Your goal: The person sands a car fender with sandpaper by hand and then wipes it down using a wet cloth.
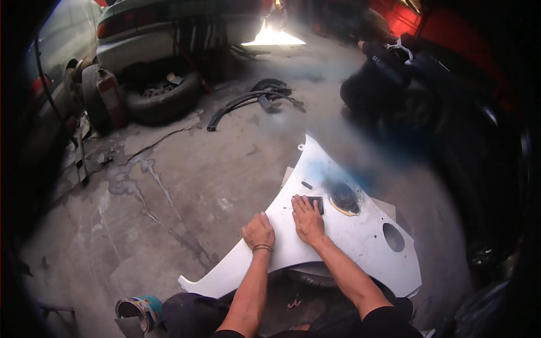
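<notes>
A white car fender (360, 259) lies in front of me, its wheel arch towards my body. My left hand (258, 231) is closed over the fender's left edge, fingers curled. Flat on the panel, my right hand (308, 218) holds down a piece of black sandpaper (319, 204), which shows on both sides of the fingers. Just right of it is a dark, scorched-looking patch (342, 198) with a yellowish rim. A small dark slot (306, 185) sits above my right hand, and a round hole (393, 237) is towards the right end.
An open paint can (140, 313) stands by my left knee. Black curved trim strips (256, 101) lie on the concrete floor (186, 186). A tyre (163, 101) and a red canister (111, 96) are near a parked car (197, 22). A person in dark clothes (377, 73) crouches at upper right.
</notes>
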Demonstrator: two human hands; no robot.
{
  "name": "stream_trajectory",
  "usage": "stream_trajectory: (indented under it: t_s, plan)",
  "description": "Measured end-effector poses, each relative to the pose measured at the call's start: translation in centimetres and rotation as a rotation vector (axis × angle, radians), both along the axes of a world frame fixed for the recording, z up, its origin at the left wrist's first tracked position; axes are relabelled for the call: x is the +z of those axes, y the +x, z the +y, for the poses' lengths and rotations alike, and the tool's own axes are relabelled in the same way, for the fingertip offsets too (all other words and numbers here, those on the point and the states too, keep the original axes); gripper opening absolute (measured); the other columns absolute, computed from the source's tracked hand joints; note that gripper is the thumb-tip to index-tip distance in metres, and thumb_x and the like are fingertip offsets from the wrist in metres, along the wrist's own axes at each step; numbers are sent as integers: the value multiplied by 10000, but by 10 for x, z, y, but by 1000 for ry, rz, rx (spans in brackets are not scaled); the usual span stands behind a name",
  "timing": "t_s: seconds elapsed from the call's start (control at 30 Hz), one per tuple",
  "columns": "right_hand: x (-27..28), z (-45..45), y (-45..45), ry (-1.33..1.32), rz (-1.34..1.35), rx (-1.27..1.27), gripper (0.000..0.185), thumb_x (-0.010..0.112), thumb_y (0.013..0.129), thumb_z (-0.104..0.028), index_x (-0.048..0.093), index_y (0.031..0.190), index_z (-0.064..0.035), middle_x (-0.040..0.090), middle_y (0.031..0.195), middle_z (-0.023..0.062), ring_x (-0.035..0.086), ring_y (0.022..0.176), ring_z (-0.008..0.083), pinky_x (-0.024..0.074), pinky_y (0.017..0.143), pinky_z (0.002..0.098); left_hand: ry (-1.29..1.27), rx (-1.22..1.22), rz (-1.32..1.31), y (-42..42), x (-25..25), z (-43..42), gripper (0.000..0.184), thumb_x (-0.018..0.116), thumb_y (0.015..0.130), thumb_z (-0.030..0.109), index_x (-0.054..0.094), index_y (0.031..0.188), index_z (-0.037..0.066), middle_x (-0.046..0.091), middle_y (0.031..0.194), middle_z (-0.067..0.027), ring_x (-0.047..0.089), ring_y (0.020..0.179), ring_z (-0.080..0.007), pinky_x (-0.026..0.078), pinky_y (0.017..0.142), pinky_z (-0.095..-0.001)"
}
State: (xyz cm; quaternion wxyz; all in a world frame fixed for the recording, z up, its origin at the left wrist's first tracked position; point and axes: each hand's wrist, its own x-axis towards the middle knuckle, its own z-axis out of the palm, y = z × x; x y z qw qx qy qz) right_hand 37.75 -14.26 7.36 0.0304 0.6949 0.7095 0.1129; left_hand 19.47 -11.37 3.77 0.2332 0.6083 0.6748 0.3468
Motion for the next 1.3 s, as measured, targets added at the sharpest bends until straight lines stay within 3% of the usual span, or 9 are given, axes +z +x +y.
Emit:
stream_trajectory:
  t_s: [0.07,0.13,0.27,0.37,0.63,0.93,1.0,1.07,1.3]
  plan:
    - [15,-2,15,-11,110,-23,515,493,1071,-248,487,1556,-73,458,1631,122,410,1517,315,264,1252,580,-70,13,36,-2,2,-1,409,455,1073,369,692,897,86,736,891,-168,691,889,-377,462,882,-494]
    - [21,21,49,70,248,-85,507,495,1070,-235,499,1549,-69,476,1615,132,405,1517,321,262,1255,568,201,42,152,3,-26,1,416,445,1079,363,697,903,84,739,898,-163,690,897,-376,463,879,-494]
    - [38,-2,16,83,375,-253,478,464,1077,-196,513,1534,-64,491,1597,148,415,1502,343,279,1245,555,-20,-59,54,-4,-2,2,417,442,1086,344,688,903,62,735,908,-171,683,902,-376,463,875,-486]
    - [35,-19,17,74,299,-50,451,447,1082,-193,538,1502,-56,503,1583,158,423,1490,358,295,1232,563,-31,-52,-2,-2,2,3,416,443,1087,341,684,903,56,734,913,-172,678,895,-379,463,879,-481]
    - [-10,119,112,190,383,-224,436,430,1079,-278,557,1439,-69,564,1499,136,480,1404,352,345,1175,557,-36,-45,43,0,-10,6,447,425,1100,351,683,917,35,729,912,-176,662,875,-404,480,853,-492]
    - [11,-28,266,129,259,-741,449,407,1074,-256,582,1439,-63,585,1477,186,561,1339,389,471,1098,478,-58,-8,-6,5,10,2,433,435,1096,359,679,931,41,721,913,-190,645,866,-429,471,878,-488]
    - [34,10,241,-284,286,-898,446,400,1064,-245,591,1428,-73,584,1485,163,544,1360,383,453,1114,487,-37,-33,-25,5,12,3,430,438,1094,358,676,930,38,717,914,-198,644,866,-433,463,893,-487]
    - [-6,54,203,214,389,-593,452,403,1052,-240,596,1430,-87,575,1504,128,528,1384,365,415,1152,491,13,-17,-5,6,7,7,438,431,1096,365,675,930,41,716,910,-200,641,860,-440,465,883,-496]
    - [28,23,197,50,415,-574,480,404,1083,-274,574,1494,-93,538,1565,119,451,1481,346,339,1228,496,3,8,-13,4,-11,3,497,391,1107,414,670,926,45,716,885,-205,633,862,-467,480,835,-529]
